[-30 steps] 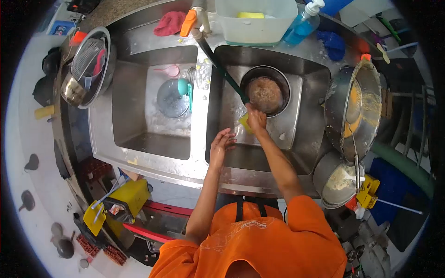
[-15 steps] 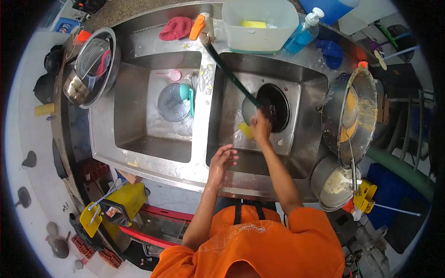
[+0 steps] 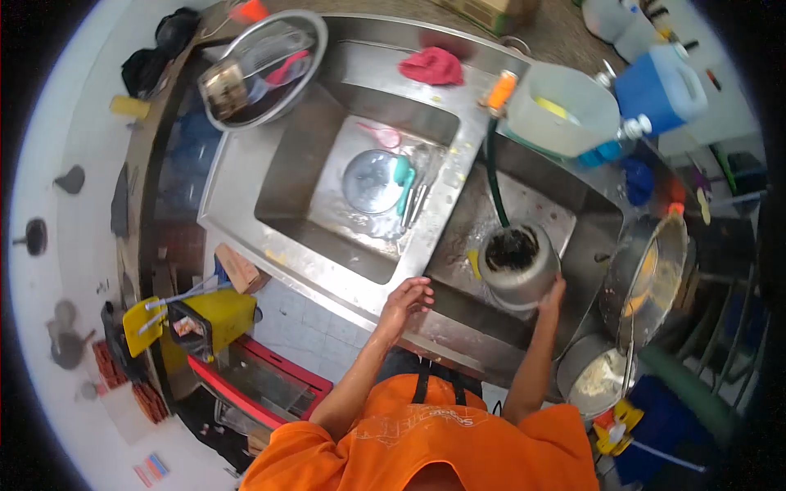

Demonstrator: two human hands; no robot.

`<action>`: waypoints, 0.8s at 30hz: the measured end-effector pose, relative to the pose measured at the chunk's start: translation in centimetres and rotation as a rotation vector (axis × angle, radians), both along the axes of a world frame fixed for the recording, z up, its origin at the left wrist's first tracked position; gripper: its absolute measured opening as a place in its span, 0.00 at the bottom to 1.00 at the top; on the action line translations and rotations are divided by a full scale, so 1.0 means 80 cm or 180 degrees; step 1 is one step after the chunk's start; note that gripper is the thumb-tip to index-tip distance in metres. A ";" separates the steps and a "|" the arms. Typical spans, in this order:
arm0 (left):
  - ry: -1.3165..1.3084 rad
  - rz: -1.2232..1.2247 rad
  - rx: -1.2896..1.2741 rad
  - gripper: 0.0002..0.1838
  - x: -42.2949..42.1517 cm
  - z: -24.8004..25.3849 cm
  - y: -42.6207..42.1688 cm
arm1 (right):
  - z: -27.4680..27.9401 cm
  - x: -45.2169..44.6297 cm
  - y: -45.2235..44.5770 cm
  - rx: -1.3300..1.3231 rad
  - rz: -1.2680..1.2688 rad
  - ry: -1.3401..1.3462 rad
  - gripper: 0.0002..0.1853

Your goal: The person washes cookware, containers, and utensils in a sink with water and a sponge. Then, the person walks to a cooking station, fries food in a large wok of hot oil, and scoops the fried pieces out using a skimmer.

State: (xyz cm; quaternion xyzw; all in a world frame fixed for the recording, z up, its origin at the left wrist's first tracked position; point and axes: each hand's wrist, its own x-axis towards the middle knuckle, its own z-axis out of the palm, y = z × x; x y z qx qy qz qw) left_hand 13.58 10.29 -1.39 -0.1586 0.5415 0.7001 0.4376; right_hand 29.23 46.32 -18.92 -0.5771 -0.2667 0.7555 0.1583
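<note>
My right hand (image 3: 554,296) grips the lower right side of a metal pot (image 3: 524,286) in the right sink basin. A dark, blackened round area faces up on the pot; I cannot tell whether it is the inside or the base. The green hose (image 3: 494,184) runs down from the tap to the pot's upper edge. A yellow sponge (image 3: 474,263) lies just left of the pot. My left hand (image 3: 405,304) is empty, fingers apart, over the sink's front edge near the divider.
The left sink basin (image 3: 327,123) holds a round lid (image 3: 368,184), a teal-handled scoop (image 3: 404,182) and a pink spoon (image 3: 385,135). A big metal bowl of utensils (image 3: 319,49) stands left, a plastic tub (image 3: 565,123) behind, dirty pans (image 3: 679,245) at right.
My right hand has left the hose's end and now grips the pot's side. The pot has been tilted and shifted. The view has turned; my left hand remains open near the front edge.
</note>
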 end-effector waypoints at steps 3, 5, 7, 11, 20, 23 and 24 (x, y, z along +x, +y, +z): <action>0.0099 -0.0103 0.0013 0.16 -0.008 0.007 -0.019 | 0.022 0.069 -0.022 -0.0323 -0.0182 -0.0149 0.29; 0.0302 -0.0271 0.0032 0.16 -0.017 0.020 -0.025 | 0.053 0.085 -0.050 -0.0292 -0.0619 -0.0274 0.30; 0.0535 -0.0458 0.0126 0.18 -0.025 0.014 -0.031 | 0.095 0.079 -0.089 -0.0055 -0.0725 0.0283 0.29; 0.1517 -0.0973 0.0324 0.29 -0.063 0.050 -0.012 | 0.156 0.026 -0.161 0.0207 -0.0582 0.1441 0.24; 0.4718 -0.0570 0.0059 0.46 -0.355 0.196 -0.095 | 0.279 -0.325 -0.315 0.0710 0.0305 0.1731 0.22; 0.5153 0.0108 -0.0480 0.40 -0.504 0.234 -0.146 | 0.326 -0.522 -0.347 0.1189 0.0664 0.2131 0.21; 0.5141 0.0239 -0.0610 0.35 -0.553 0.253 -0.162 | 0.382 -0.596 -0.365 0.1056 0.0434 0.1997 0.20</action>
